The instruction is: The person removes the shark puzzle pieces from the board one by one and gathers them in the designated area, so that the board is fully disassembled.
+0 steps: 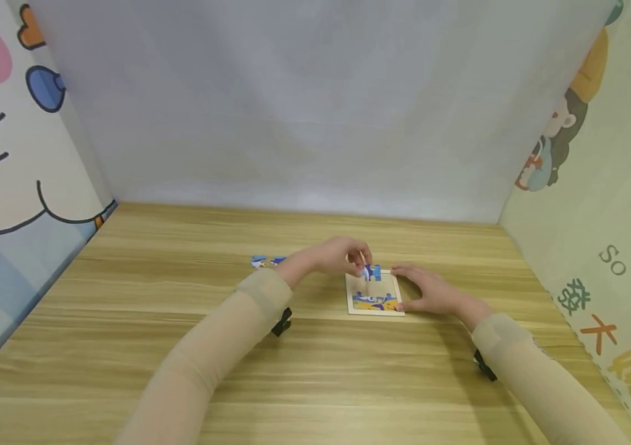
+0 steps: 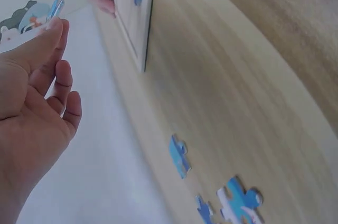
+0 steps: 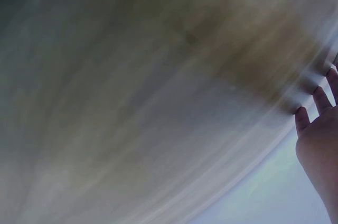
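My left hand (image 1: pixel 343 254) pinches a blue jigsaw piece (image 1: pixel 371 272) between thumb and fingertips, just above the far part of a square puzzle frame (image 1: pixel 375 312). In the left wrist view the pinched piece shows edge-on at the fingertips. Yellow and blue jigsaw pieces (image 1: pixel 376 302) fill the frame's near side. My right hand (image 1: pixel 432 290) rests at the frame's right edge, thumb at the near corner and fingers at the far one. The right wrist view shows only part of that hand (image 3: pixel 319 134), with its fingertips on the table.
Several loose jigsaw pieces (image 2: pixel 240 201) lie on the wooden table (image 1: pixel 315 383) left of the frame, partly hidden by my left arm in the head view. A pale curtain (image 1: pixel 304 111) hangs behind the table, with printed panels on both sides.
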A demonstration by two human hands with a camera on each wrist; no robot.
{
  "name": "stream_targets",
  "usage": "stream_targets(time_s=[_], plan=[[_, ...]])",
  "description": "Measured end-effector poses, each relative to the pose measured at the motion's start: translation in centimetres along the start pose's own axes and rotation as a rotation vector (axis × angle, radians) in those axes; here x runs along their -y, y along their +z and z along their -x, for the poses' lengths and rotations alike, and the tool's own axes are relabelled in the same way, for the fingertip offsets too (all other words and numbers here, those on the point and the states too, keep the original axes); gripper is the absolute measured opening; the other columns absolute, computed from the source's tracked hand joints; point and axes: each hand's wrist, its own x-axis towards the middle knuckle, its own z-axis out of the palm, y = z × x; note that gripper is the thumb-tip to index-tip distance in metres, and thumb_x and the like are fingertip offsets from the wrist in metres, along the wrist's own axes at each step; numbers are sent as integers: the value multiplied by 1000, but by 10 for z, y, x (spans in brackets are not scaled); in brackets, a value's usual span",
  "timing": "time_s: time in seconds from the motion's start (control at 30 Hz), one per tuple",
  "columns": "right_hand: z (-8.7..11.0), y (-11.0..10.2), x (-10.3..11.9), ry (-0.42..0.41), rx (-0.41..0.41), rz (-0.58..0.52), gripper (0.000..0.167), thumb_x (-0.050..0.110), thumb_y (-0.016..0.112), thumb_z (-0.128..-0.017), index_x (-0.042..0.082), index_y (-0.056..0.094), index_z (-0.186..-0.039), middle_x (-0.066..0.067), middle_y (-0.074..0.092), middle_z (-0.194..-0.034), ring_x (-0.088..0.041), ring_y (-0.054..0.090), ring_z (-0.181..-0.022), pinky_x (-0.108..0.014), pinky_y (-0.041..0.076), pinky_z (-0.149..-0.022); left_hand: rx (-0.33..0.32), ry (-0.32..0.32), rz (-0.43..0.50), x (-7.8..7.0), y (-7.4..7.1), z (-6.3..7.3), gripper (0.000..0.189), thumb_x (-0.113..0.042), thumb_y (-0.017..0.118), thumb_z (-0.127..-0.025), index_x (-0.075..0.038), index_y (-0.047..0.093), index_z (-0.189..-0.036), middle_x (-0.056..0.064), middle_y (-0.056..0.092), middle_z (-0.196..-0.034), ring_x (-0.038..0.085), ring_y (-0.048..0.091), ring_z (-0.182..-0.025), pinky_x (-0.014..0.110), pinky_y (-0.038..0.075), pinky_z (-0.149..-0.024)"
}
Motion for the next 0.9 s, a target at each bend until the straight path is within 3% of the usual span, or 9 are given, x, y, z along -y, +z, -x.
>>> stream_targets(time_s=[0.3,0.63,0.9], plan=[[1,1,0,-9,-3,2,81,48,70,-80,6,38,-142,-17,37,-147,-39,32,-135,-58,24,-108,11,-13,17,1,-19,20,20,-10,69,-86,-10,62,-105,-1,65,-91,11,59,-88,25,46,-81],[2,0,0,-9,-2,-9,80,45,71,-81,6,38,-142,-17,35,-148,-39,31,-135,-57,24,-108,-7,-67,55,25,-24,46,18,-10,69,-86,-11,63,-103,-1,65,-91,13,59,-87,25,48,-76],[1,1,-1,-14,-8,-5,81,46,71,-80,7,38,-142,-17,36,-147,-38,32,-135,-57,24,-108,-7,-111,61,45,-22,67,19,-7,68,-85,-7,64,-103,1,65,-89,12,59,-85,26,48,-80]])
